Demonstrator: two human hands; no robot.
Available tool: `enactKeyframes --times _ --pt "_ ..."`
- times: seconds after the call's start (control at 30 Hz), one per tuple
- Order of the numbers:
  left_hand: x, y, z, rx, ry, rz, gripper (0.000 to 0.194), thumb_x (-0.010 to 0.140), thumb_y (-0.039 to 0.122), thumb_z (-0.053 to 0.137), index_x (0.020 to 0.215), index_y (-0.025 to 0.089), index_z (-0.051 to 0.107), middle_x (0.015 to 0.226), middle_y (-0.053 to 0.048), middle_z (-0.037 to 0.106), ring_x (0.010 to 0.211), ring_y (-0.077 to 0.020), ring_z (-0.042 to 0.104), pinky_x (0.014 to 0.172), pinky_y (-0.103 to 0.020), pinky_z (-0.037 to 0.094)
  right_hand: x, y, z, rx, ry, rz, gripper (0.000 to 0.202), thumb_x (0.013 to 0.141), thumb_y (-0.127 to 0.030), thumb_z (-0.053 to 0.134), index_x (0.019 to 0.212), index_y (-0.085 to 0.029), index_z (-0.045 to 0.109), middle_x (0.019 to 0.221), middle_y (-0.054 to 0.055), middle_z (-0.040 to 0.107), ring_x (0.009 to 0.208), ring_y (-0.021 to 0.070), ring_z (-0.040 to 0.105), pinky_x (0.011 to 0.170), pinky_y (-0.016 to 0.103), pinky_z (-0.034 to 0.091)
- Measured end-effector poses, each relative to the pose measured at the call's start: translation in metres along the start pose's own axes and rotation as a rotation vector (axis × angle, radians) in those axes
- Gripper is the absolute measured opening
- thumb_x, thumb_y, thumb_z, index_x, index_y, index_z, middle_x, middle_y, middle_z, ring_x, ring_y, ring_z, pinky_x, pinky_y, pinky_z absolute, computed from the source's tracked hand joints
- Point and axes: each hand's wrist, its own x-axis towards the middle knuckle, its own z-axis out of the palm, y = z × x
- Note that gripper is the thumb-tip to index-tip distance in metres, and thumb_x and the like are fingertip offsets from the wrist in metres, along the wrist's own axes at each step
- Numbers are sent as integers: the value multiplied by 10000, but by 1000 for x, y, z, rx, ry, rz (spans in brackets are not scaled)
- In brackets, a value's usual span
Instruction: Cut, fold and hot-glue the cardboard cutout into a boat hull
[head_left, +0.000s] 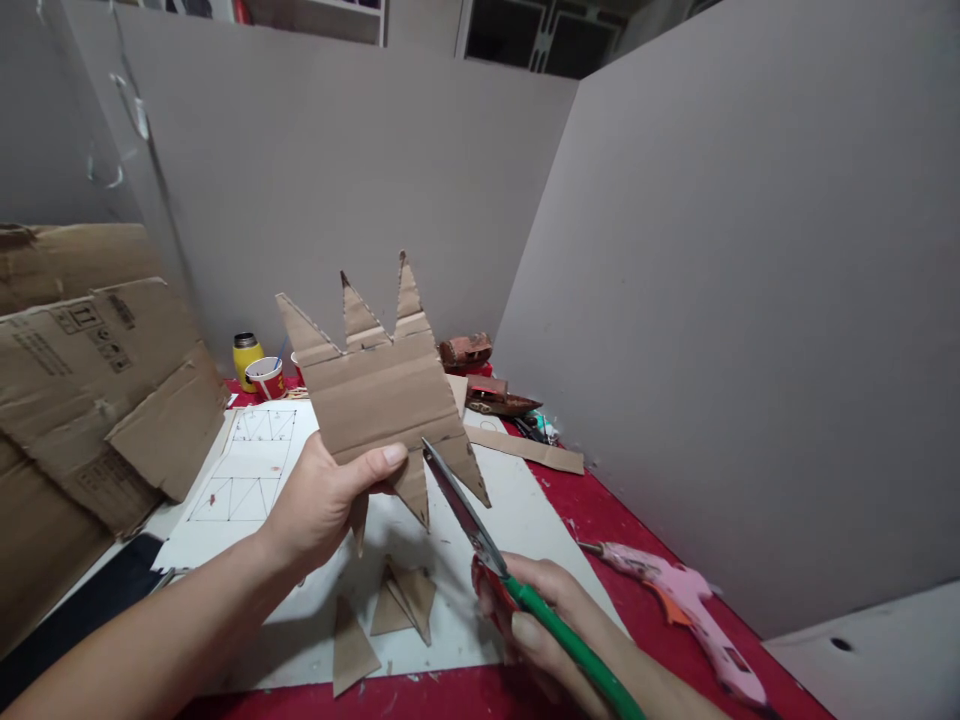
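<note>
My left hand point(322, 495) grips a piece of cardboard point(379, 385) by its lower left part, thumb pressed on the front. Pointed triangular spikes stick out from its top and bottom edges. In my right hand point(544, 610) is a pair of scissors point(472, 520) with green and red handles. Their blades reach up to the lower edge of the cardboard, beside a bottom spike and near my left thumb. Below, on the white sheet point(300, 630), lie several cut cardboard triangles point(352, 650).
A pink hot glue gun point(686, 605) lies at right on the red tabletop point(637, 650). Large cardboard sheets point(97, 370) lean at left. Behind stand a yellow bottle point(246, 360), a paper cup point(266, 378) and brown models point(495, 397). A truss drawing point(240, 480) lies at left; grey panels enclose the table.
</note>
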Motion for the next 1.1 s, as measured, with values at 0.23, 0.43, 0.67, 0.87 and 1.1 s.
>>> enactKeyframes --times 0.23,0.43,0.67,0.87,1.1 --pt "0 1 1 -11 58 19 562 751 211 773 1286 208 603 1110 -73 741 1025 -238 682 869 -325 551 -5 9 -1 -45 15 37 523 883 -704 376 801 -193 445 680 -17 383 588 119 339 470 216 309" --pt "0 2 2 -42 34 -1 564 768 197 755 1307 215 588 1178 -80 717 1076 -242 670 948 -360 534 -4 8 0 -25 6 59 530 878 -713 383 806 -191 447 676 -18 388 570 109 329 458 217 292" --pt "1 3 3 -78 5 -49 564 797 177 723 1334 183 554 1182 -92 704 1088 -247 660 974 -372 530 -2 2 4 56 43 73 472 902 -649 428 753 -202 401 620 -35 385 506 80 315 407 198 255" --pt "0 4 3 -49 14 -75 585 787 182 727 1341 185 541 1131 -90 717 989 -242 691 789 -309 601 -3 -4 8 112 39 93 463 916 -627 440 729 -208 380 544 -61 357 451 63 316 404 194 255" --pt "1 4 0 -64 34 -120 620 762 168 739 1345 148 528 1018 -91 734 834 -214 713 672 -277 616 -4 0 5 147 29 109 475 889 -635 486 720 -197 413 545 -57 395 410 54 356 382 181 272"
